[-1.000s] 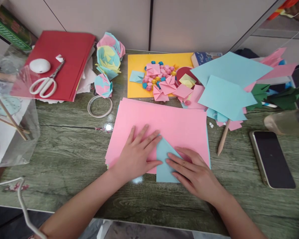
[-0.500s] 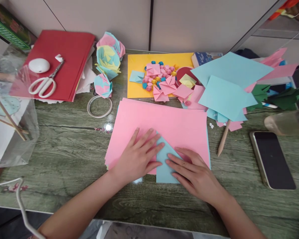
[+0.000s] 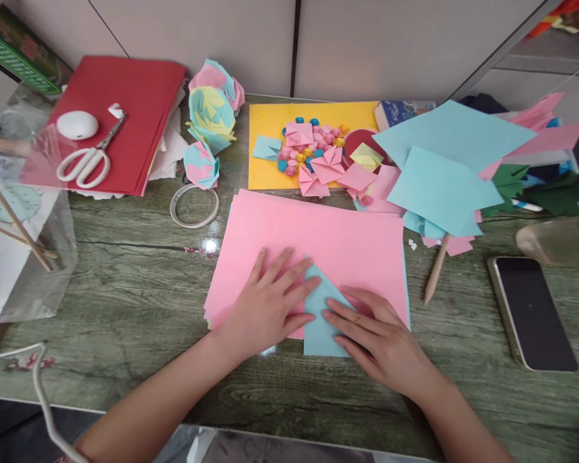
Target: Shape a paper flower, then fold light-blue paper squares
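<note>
A folded light-blue paper [image 3: 321, 318] lies on the near edge of the pink sheet [image 3: 328, 231]. Its pointed top is over the pink, and its lower edge reaches past that sheet's near border onto the green table [image 3: 125, 283].

The left hand [image 3: 265, 308] is laid flat on the pink sheet, just left of the blue piece. Its fingers are extended and slightly fanned, and the index finger and thumb tip touch the blue paper's left side. The right hand [image 3: 381, 341] is laid palm down at the pink sheet's near right part. Its fingers are straight and close together, with the tips set on the blue paper's right slope. Nothing is pinched by either hand. Whether a loose flap is trapped under the right fingers cannot be told, since that part is covered.

A crease appears to be in the course of being flattened. For this to be done well, the layers should be matched edge to edge before weight is applied. One hand is best used as an anchor while pressure is drawn from the middle of the fold outward. As the pink sheet looks smooth, downward pressure is to be preferred over sideways, so that nothing is skewed.

Past the pink sheet's far edge a yellow sheet [image 3: 265, 122] bears small folded pieces. Near its far left corner a tape ring [image 3: 194, 206] is seen. Just right of it lies a pencil [image 3: 435, 270], with a phone [image 3: 533, 312] farther right.
</note>
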Action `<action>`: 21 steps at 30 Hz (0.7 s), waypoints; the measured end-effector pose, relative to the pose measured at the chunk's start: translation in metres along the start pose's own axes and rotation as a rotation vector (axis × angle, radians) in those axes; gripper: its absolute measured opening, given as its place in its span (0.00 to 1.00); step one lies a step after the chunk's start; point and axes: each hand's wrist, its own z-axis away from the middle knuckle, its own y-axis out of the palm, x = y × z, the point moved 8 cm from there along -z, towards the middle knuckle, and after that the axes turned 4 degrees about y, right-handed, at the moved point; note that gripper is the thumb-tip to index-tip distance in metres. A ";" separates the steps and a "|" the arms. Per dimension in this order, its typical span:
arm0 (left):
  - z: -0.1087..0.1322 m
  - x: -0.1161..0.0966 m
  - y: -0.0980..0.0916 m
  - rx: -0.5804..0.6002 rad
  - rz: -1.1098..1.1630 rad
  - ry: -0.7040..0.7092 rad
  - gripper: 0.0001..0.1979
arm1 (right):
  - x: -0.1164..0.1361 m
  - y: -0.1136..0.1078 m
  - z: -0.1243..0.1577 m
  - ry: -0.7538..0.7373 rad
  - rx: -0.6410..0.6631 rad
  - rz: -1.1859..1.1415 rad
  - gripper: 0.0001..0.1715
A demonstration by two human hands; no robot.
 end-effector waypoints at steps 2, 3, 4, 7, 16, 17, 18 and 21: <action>0.000 0.001 0.000 -0.004 0.001 -0.008 0.26 | 0.000 0.000 0.000 0.000 0.000 -0.002 0.28; 0.000 0.002 0.000 -0.007 0.001 -0.012 0.26 | 0.001 0.000 0.000 -0.001 -0.001 -0.003 0.28; 0.000 0.002 0.000 -0.009 0.001 -0.015 0.26 | 0.001 0.000 0.000 -0.002 -0.002 -0.004 0.28; 0.000 0.002 0.000 -0.005 -0.002 -0.023 0.26 | 0.001 -0.001 0.000 0.000 -0.007 -0.006 0.28; 0.000 0.003 0.000 0.003 -0.006 -0.038 0.26 | 0.000 -0.001 0.000 0.006 0.005 -0.005 0.28; 0.000 0.003 0.000 0.002 -0.006 -0.042 0.26 | 0.000 -0.001 0.000 0.006 0.005 -0.004 0.28; 0.000 0.004 0.000 0.001 -0.007 -0.047 0.26 | 0.000 -0.001 0.000 0.006 0.004 -0.005 0.28; 0.000 0.004 0.000 0.004 -0.013 -0.055 0.26 | 0.000 -0.001 -0.001 0.005 -0.002 -0.009 0.27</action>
